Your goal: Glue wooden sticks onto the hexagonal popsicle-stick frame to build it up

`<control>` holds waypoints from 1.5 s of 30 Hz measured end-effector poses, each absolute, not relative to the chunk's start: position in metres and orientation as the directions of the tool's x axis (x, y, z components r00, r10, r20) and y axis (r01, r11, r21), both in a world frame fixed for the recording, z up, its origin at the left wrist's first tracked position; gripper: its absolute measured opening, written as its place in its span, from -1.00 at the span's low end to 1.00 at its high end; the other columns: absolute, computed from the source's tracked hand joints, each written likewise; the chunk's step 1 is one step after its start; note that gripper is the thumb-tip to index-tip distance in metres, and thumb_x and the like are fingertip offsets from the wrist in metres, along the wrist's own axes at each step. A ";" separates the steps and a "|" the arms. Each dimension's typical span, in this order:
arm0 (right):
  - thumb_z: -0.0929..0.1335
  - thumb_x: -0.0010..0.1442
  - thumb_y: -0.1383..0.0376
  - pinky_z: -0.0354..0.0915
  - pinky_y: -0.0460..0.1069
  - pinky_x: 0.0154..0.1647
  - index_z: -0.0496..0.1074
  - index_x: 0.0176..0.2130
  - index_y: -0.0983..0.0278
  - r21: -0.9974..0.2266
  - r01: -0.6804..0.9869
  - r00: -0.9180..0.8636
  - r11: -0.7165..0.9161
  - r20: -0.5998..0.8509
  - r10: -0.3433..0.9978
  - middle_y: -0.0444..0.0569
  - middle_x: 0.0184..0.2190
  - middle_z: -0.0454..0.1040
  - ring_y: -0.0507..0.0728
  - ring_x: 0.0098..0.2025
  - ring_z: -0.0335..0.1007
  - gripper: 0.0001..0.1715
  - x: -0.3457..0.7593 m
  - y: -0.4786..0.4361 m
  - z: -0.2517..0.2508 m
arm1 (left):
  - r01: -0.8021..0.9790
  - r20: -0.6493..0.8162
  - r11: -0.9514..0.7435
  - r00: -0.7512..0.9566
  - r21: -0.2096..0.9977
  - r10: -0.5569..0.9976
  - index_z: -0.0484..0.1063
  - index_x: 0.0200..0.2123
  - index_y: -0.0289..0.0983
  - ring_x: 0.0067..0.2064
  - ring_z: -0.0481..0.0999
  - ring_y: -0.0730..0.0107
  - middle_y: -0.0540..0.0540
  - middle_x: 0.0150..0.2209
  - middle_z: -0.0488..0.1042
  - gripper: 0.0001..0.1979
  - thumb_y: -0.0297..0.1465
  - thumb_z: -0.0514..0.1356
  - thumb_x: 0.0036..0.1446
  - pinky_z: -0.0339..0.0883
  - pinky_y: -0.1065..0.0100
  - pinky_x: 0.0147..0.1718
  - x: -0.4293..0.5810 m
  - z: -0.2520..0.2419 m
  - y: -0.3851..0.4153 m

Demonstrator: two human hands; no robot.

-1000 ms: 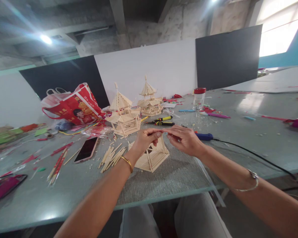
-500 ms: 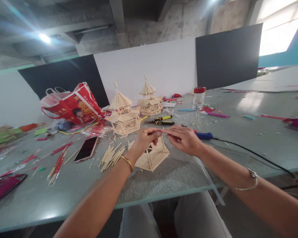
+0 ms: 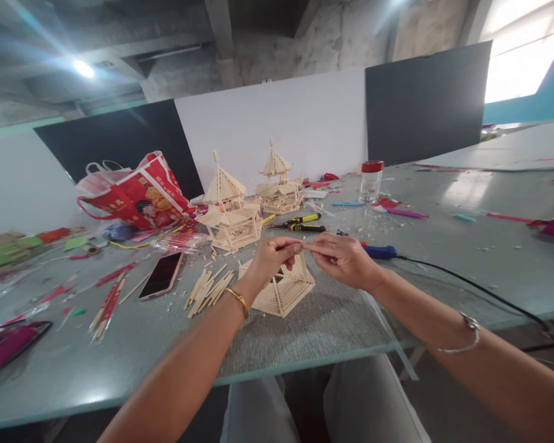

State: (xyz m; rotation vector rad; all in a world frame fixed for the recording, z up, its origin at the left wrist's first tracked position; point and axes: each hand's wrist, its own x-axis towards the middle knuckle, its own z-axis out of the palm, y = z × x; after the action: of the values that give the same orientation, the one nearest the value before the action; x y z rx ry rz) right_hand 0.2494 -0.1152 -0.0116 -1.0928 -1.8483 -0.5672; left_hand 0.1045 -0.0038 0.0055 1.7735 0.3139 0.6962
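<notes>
My left hand [image 3: 271, 259] and my right hand [image 3: 342, 258] meet fingertip to fingertip just above a small pyramid roof of wooden sticks [image 3: 282, 290] that lies on a grey woven mat [image 3: 318, 332]. Both hands are pinched; whatever sits between the fingertips is too small to make out. A loose pile of bamboo sticks [image 3: 209, 287] lies left of the roof. Two finished stick pavilions [image 3: 228, 212] [image 3: 278, 183] stand behind the hands.
A phone [image 3: 161, 276] lies left of the sticks. A red shopping bag [image 3: 136, 195] stands at the back left. Yellow-handled pliers [image 3: 300, 224], a red-lidded jar [image 3: 370, 181] and a blue corded tool [image 3: 379, 251] lie behind. Paper scraps litter the table [image 3: 489, 258].
</notes>
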 end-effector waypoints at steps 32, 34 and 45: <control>0.20 0.13 0.46 0.26 -0.06 -0.43 0.38 0.01 0.24 -0.066 0.867 -0.206 0.493 0.854 0.477 -0.07 -0.47 0.42 0.01 -0.45 0.28 -0.53 0.250 -0.118 -0.010 | -0.146 0.290 -0.298 0.800 0.943 0.525 0.48 -0.41 -0.37 -0.63 0.25 0.63 0.06 -0.67 0.30 -0.70 -0.22 0.29 -0.10 0.18 0.53 -0.64 0.104 0.005 -0.006; 0.21 0.12 0.46 0.27 -0.07 -0.44 0.39 0.00 0.26 -0.069 0.869 -0.196 0.489 0.860 0.471 -0.06 -0.46 0.43 0.01 -0.47 0.28 -0.54 0.250 -0.119 -0.009 | -0.145 0.287 -0.295 0.801 0.944 0.525 0.49 -0.41 -0.38 -0.63 0.24 0.63 0.06 -0.67 0.30 -0.69 -0.21 0.29 -0.10 0.18 0.53 -0.64 0.103 0.006 -0.007; 0.21 0.14 0.44 0.30 -0.07 -0.40 0.40 -0.02 0.27 -0.054 0.882 -0.194 0.468 0.864 0.465 -0.03 -0.42 0.48 0.01 -0.44 0.33 -0.58 0.251 -0.118 -0.011 | -0.150 0.309 -0.327 0.799 0.933 0.516 0.50 -0.38 -0.37 -0.62 0.24 0.62 0.07 -0.67 0.28 -0.70 -0.22 0.28 -0.08 0.17 0.52 -0.64 0.104 0.007 -0.007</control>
State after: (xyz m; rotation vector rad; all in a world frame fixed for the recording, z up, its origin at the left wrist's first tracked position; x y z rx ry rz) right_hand 0.2508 -0.1180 -0.0108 -1.1373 -1.8266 -0.5890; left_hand 0.1036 -0.0067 0.0066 1.7853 0.2826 0.6894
